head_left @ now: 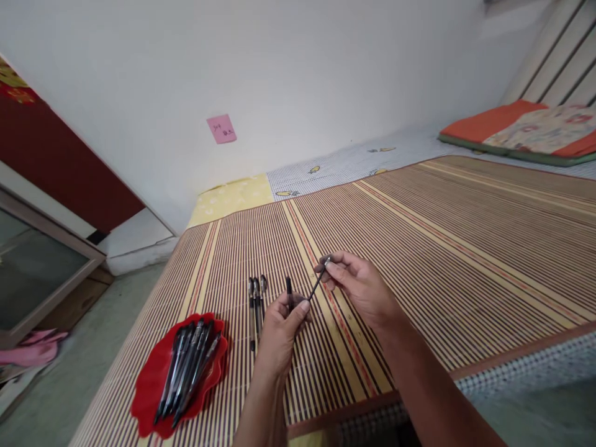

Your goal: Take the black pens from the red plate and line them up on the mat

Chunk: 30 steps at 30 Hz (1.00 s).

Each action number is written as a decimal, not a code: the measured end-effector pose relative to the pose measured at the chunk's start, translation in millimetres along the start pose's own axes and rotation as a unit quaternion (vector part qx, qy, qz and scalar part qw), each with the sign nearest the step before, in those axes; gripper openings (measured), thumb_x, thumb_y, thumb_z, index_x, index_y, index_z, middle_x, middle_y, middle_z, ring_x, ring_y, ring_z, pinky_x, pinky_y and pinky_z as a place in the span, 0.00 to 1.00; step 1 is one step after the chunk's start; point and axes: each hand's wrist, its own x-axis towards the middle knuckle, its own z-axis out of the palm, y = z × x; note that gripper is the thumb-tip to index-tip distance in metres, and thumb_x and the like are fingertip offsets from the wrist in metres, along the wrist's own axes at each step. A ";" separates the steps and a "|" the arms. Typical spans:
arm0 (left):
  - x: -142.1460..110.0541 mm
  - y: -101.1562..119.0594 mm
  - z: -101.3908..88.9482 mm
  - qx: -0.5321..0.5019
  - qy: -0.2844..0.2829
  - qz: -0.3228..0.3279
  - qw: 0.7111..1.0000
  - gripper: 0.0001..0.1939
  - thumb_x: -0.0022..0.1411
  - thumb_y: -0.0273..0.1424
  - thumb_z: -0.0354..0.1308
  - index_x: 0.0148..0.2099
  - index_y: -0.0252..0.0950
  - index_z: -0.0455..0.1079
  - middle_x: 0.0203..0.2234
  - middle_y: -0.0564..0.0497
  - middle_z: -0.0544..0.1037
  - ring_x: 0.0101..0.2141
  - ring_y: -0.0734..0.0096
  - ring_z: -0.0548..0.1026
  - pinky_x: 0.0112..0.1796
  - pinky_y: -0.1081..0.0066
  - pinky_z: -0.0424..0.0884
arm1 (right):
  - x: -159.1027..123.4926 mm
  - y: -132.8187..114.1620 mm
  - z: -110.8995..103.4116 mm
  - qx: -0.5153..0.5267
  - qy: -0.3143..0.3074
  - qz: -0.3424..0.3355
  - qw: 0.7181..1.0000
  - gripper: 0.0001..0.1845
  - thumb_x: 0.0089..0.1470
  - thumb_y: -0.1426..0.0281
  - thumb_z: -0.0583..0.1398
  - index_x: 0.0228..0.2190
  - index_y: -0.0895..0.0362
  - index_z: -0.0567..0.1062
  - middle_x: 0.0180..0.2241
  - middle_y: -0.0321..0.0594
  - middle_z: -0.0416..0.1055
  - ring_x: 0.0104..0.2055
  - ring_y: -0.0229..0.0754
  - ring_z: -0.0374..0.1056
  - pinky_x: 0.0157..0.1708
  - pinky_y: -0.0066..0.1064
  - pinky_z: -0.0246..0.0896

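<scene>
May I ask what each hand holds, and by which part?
Right hand holds a dark rod by its upper end; left hand, its lower end and a black piece by its lower part.

A pink rectangular paper note point(221, 129) on the smooth white wall point(326, 74) bears dark handwriting in two short groups. The upper-left group resembles a number, possibly 304, but the strokes are too small to be certain; the lower-right group, apparently one or two characters, cannot be read. The three slim black-and-clear plastic pens point(256, 307) on the brown-and-tan striped mat point(419, 248) show pale patches near their upper ends, too small to read as print. The yellow-and-red decoration point(13, 84) at the left edge is cut off and illegible.
</scene>
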 end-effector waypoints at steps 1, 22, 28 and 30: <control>-0.3 -0.4 0.5 0.005 0.001 0.004 1.000 0.15 0.52 0.38 0.71 0.34 0.34 0.71 0.23 0.57 0.70 0.24 0.80 0.65 0.26 0.78 0.59 | -0.3 -0.5 2.3 -0.006 0.008 -0.005 1.000 0.13 0.53 0.60 0.66 0.36 0.57 0.77 0.33 0.41 0.76 0.31 0.37 0.68 0.31 0.30 0.64; -4.0 0.8 4.3 0.151 0.053 0.066 0.985 0.14 0.68 0.39 0.54 0.46 0.37 0.76 0.46 0.45 0.79 0.47 0.63 0.75 0.48 0.68 0.68 | -4.8 30.3 31.0 -0.104 -0.002 -0.027 0.994 0.11 0.56 0.62 0.63 0.31 0.58 0.74 0.26 0.35 0.71 0.27 0.36 0.68 0.26 0.26 0.64; -6.6 3.6 16.1 0.239 0.003 0.114 0.964 0.16 0.70 0.34 0.47 0.48 0.35 0.75 0.40 0.45 0.80 0.40 0.64 0.76 0.42 0.67 0.69 | -6.3 37.5 33.1 -0.178 0.020 -0.044 0.983 0.11 0.56 0.62 0.62 0.32 0.58 0.74 0.26 0.36 0.71 0.28 0.38 0.70 0.28 0.27 0.64; -5.2 3.7 14.0 0.266 0.004 0.113 0.957 0.16 0.69 0.32 0.47 0.46 0.35 0.75 0.38 0.46 0.80 0.38 0.64 0.75 0.40 0.68 0.68 | -5.7 38.0 34.3 -0.197 0.021 -0.047 0.979 0.10 0.56 0.63 0.61 0.31 0.58 0.73 0.25 0.35 0.70 0.27 0.38 0.69 0.27 0.27 0.63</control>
